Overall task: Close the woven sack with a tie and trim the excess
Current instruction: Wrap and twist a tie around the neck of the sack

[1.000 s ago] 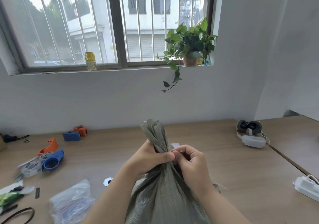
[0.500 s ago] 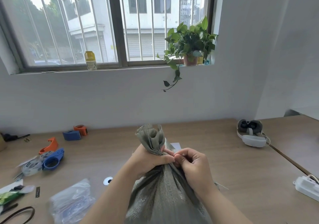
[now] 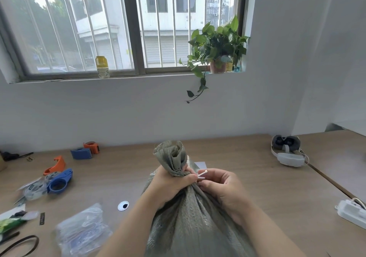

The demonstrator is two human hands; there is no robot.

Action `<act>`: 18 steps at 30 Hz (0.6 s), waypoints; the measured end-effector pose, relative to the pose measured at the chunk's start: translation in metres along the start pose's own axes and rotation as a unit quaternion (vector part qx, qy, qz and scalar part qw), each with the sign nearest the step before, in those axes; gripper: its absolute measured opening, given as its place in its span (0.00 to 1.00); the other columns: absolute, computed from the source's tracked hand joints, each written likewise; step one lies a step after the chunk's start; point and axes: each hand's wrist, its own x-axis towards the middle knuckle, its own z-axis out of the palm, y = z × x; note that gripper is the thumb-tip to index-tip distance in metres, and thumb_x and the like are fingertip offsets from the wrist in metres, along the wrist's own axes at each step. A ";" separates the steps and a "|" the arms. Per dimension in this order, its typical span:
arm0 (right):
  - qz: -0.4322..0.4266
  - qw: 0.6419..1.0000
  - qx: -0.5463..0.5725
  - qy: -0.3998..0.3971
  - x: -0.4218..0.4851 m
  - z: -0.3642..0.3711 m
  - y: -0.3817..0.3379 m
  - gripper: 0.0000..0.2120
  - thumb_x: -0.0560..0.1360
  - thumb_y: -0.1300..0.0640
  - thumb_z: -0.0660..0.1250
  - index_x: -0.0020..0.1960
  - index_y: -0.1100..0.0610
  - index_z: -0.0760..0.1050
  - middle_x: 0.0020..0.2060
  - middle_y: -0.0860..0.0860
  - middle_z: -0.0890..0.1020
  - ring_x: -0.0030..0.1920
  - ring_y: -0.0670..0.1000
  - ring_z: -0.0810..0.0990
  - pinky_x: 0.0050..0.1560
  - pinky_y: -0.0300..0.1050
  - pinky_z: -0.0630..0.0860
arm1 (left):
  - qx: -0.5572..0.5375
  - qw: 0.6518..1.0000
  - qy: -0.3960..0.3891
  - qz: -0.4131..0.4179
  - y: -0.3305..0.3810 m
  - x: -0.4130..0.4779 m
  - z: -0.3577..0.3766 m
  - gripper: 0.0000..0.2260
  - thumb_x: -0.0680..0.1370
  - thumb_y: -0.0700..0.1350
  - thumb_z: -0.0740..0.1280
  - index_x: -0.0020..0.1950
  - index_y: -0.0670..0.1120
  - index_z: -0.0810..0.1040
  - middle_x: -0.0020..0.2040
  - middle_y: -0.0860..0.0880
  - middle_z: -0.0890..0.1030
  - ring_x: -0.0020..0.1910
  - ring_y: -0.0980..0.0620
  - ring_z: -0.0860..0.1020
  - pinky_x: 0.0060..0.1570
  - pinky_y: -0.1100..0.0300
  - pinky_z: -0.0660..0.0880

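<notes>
The sack point(image 3: 194, 221) fills the lower centre of the frame, standing on the table point(image 3: 257, 187) between my forearms. My left hand point(image 3: 168, 185) is clenched around its gathered neck, the bunched mouth sticking up above my fist. My right hand point(image 3: 223, 185) is just beside it, on the right of the neck, fingers curled in and pinching the white tie point(image 3: 202, 174); two short white ends poke out between my two hands. Whether the tie goes all the way round the neck I cannot tell.

At lower left lies a clear plastic bag point(image 3: 83, 231), blurred, with a small white disc point(image 3: 123, 205) near it. Further left sits a blue tape dispenser point(image 3: 59, 181), an orange one point(image 3: 56, 165) behind it. At the right edge is a white power strip point(image 3: 351, 214). Further back on the right rests a headset point(image 3: 287, 151). On the sill in the upper right stands a plant point(image 3: 217, 46), one vine trailing down the wall.
</notes>
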 end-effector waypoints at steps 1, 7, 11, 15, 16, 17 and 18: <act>-0.004 1.000 -0.021 -0.001 0.000 0.000 0.000 0.09 0.72 0.72 0.72 0.52 0.69 0.82 0.50 0.68 0.85 0.47 0.59 0.84 0.52 0.48 0.83 | -0.012 1.000 -0.005 -0.001 0.000 0.000 0.000 0.11 0.66 0.43 0.77 0.34 0.54 0.75 0.42 0.47 0.85 0.43 0.48 0.80 0.51 0.45 0.77; -0.032 0.997 -0.065 0.030 0.004 0.006 -0.002 0.02 0.72 0.67 0.74 0.43 0.66 0.84 0.37 0.59 0.85 0.35 0.49 0.80 0.39 0.39 0.80 | -0.068 0.997 -0.036 -0.001 0.003 -0.003 0.000 0.12 0.71 0.37 0.74 0.36 0.52 0.75 0.42 0.45 0.82 0.44 0.47 0.78 0.51 0.47 0.75; -0.029 0.990 -0.128 0.048 0.008 0.014 -0.002 0.06 0.78 0.67 0.68 0.43 0.62 0.82 0.33 0.52 0.84 0.33 0.46 0.78 0.34 0.37 0.76 | -0.079 0.995 -0.048 0.024 0.007 -0.008 -0.001 0.07 0.71 0.37 0.74 0.42 0.49 0.82 0.42 0.47 0.82 0.44 0.50 0.80 0.50 0.57 0.76; 0.032 0.995 -0.093 0.025 0.010 0.018 -0.007 0.10 0.79 0.67 0.65 0.42 0.61 0.81 0.33 0.52 0.82 0.30 0.46 0.76 0.29 0.36 0.73 | -0.084 0.996 -0.041 0.009 0.007 -0.010 -0.002 0.08 0.69 0.42 0.76 0.46 0.52 0.85 0.43 0.50 0.85 0.46 0.51 0.82 0.51 0.58 0.78; 0.058 0.996 -0.064 0.008 0.011 0.018 -0.011 0.10 0.78 0.68 0.65 0.41 0.61 0.82 0.33 0.54 0.82 0.29 0.46 0.76 0.28 0.36 0.73 | -0.073 0.997 -0.038 0.013 0.007 -0.010 -0.003 0.08 0.70 0.40 0.75 0.45 0.53 0.85 0.43 0.52 0.85 0.46 0.53 0.82 0.51 0.59 0.78; 0.081 0.996 -0.037 -0.008 0.011 0.018 -0.016 0.10 0.78 0.69 0.65 0.41 0.62 0.82 0.33 0.55 0.82 0.29 0.47 0.76 0.28 0.36 0.74 | -0.059 0.998 -0.032 0.015 0.007 -0.010 -0.004 0.09 0.71 0.39 0.74 0.44 0.53 0.85 0.43 0.53 0.84 0.46 0.54 0.82 0.51 0.60 0.77; 0.100 0.995 -0.018 -0.023 0.011 0.017 -0.020 0.10 0.77 0.69 0.66 0.40 0.62 0.83 0.34 0.57 0.83 0.29 0.48 0.77 0.29 0.37 0.76 | -0.046 0.999 -0.024 0.013 0.007 -0.010 -0.005 0.09 0.71 0.39 0.73 0.42 0.53 0.85 0.42 0.55 0.84 0.45 0.56 0.81 0.50 0.61 0.76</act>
